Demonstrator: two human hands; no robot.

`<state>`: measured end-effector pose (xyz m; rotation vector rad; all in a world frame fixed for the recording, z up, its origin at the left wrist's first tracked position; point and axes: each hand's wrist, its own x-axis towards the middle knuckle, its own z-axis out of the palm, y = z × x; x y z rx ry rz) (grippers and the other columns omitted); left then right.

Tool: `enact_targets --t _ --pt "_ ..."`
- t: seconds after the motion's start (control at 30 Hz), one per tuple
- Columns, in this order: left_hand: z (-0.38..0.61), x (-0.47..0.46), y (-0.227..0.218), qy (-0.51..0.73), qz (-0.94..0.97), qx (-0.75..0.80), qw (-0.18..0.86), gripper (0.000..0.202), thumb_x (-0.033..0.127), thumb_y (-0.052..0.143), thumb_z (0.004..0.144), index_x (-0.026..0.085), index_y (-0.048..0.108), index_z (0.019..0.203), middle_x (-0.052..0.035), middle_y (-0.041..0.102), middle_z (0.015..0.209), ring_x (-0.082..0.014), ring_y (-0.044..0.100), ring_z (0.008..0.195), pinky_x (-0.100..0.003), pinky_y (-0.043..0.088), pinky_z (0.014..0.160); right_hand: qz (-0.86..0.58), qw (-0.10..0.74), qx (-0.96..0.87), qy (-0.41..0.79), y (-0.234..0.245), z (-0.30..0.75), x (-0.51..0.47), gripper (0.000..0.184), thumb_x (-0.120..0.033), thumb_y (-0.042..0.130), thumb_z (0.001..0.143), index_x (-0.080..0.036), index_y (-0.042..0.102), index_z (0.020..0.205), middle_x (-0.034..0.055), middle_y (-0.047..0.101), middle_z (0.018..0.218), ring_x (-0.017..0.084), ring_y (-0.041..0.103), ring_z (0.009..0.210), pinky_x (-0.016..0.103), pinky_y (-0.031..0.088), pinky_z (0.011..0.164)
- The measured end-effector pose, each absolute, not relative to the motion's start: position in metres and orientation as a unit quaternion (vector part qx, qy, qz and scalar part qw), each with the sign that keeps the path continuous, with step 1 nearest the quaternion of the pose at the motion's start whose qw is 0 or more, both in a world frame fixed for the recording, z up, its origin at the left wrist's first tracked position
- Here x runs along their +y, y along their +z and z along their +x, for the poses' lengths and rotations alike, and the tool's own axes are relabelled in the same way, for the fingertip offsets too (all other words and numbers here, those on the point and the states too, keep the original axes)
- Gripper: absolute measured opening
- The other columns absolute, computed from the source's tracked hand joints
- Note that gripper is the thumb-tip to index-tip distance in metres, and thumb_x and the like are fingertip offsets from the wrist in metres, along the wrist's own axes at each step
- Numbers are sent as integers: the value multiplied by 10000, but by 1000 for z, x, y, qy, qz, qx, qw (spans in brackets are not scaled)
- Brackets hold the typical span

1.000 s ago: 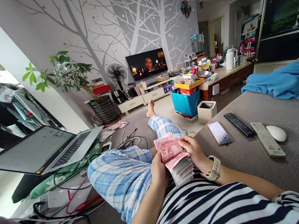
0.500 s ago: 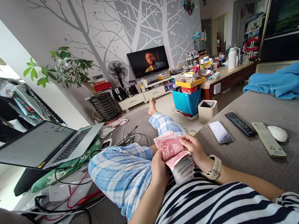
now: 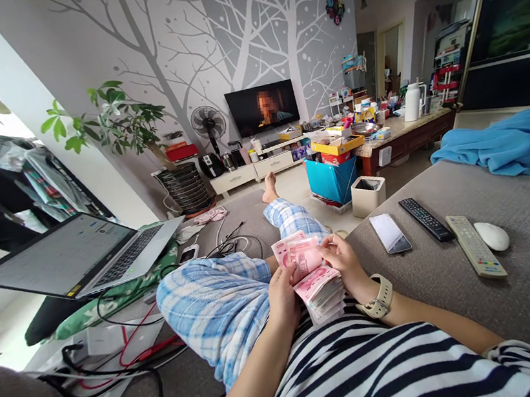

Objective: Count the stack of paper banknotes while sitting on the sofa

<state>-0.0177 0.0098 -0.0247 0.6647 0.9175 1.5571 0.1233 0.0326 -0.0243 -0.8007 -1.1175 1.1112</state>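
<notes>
My left grip point(image 3: 283, 292) is closed around the stack of paper money point(image 3: 323, 280) over my lap, and my right grip point(image 3: 345, 265) pinches its side. The thick part bends down toward me. Fewer pink notes point(image 3: 303, 257) stand up. I think some are turned, but lots are left; I can't tell how many.

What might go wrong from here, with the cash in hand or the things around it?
The lower banknotes splay out between the left hand and right hand, so some might slip loose. The upper pink 100 notes overlap, so two might cling together. The laptop lies over rumpled green fabric, so a bump might tip it.
</notes>
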Motion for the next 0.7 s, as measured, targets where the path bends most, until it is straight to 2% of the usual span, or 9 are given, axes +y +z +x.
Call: enact_targets --t 0.1,0.23,0.5,0.7 --pt "-18 9 -25 645 287 387 593 295 289 849 560 154 684 765 -24 697 666 -163 619 574 -303 507 628 -359 650 -482 465 -25 123 33 408 -538 781 691 -228 542 807 -37 550 615 155 478 573 292 382 574" --pt "-18 10 -26 640 292 394 592 330 290 857 536 148 691 783 -35 710 694 -178 637 609 -312 513 646 -350 633 -513 462 -26 124 32 350 -535 704 767 -218 559 736 -7 558 686 166 473 644 302 396 620" --pt "-15 12 -25 670 267 398 567 200 331 751 635 149 699 699 -40 726 720 -177 641 644 -296 516 664 -349 630 -519 460 -23 126 26 365 -534 656 830 -225 552 666 -32 420 583 150 359 560 304 303 547" --pt "-15 14 -25 668 263 402 568 194 331 712 654 149 722 722 -47 740 732 -194 660 660 -305 520 682 -338 627 -510 483 -25 125 26 388 -554 655 836 -234 524 659 -32 409 569 148 358 530 305 297 524"
